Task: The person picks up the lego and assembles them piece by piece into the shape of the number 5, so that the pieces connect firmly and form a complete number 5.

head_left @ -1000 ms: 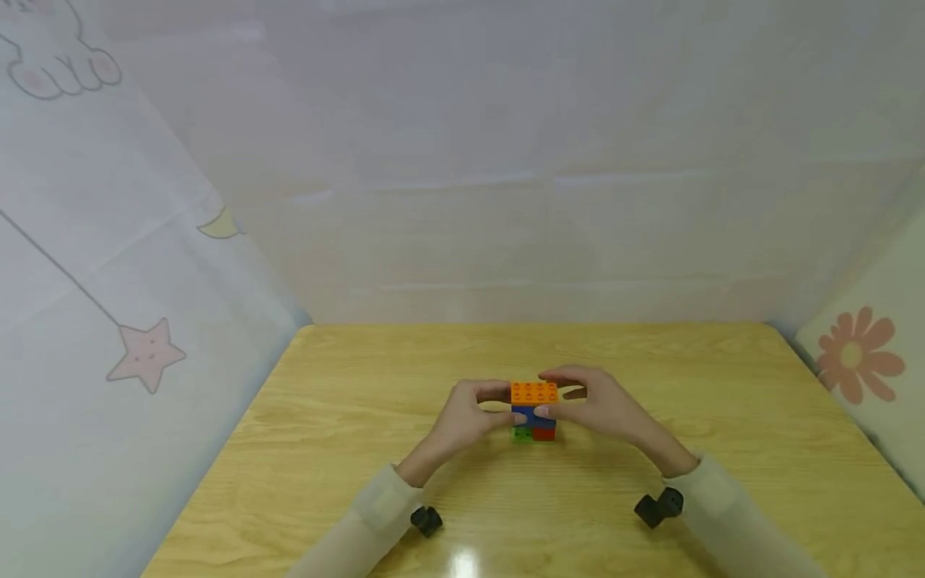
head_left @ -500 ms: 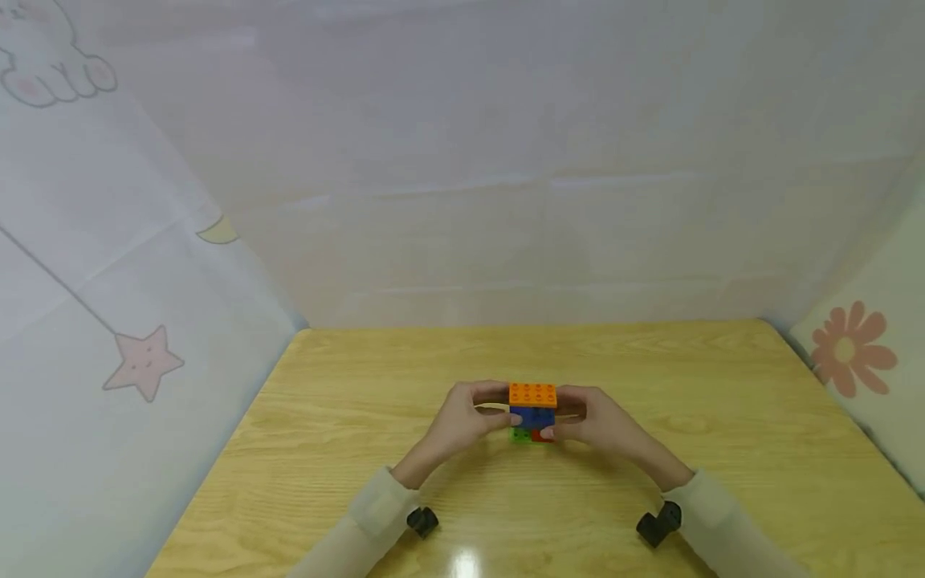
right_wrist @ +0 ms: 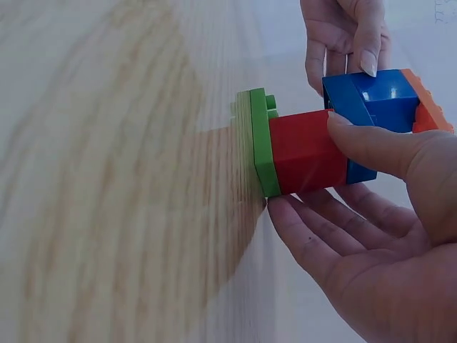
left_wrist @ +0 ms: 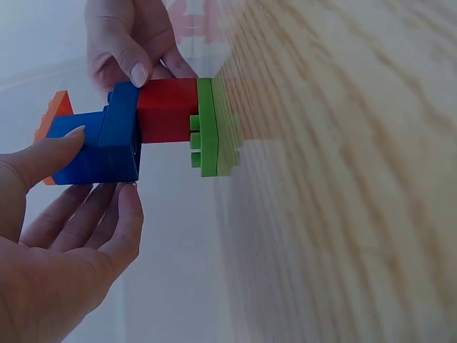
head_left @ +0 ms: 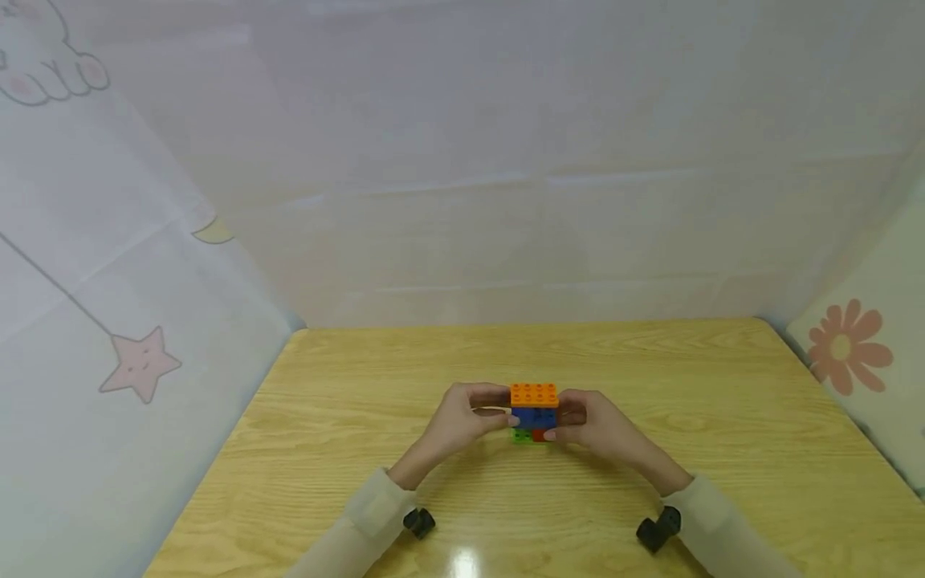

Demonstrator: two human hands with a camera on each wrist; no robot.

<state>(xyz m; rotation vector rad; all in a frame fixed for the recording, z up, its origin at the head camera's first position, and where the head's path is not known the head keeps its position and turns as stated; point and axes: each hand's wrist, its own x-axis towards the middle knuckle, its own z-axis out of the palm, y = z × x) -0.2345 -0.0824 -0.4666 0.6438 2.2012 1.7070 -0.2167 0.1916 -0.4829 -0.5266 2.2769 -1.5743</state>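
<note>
A small stack of toy building bricks stands on the wooden table. At its base lies a green plate with bare studs on one side, and a red brick covers the other side. Blue bricks rise above the red one, slightly stepped. An orange plate with studs caps the stack. My left hand pinches the blue part, thumb in front and fingers behind. My right hand holds the red brick lower down, its thumb near the seam between red and blue.
Pale cloth walls surround the table on the left, back and right. A star and a flower are printed on them. A small black device sits at the left cuff, another black device at the right cuff.
My right thumb has slid down from the blue part to the red brick, and the right fingers have lowered from behind the orange plate. The left hand keeps its pinch, and the stack stays in place.
</note>
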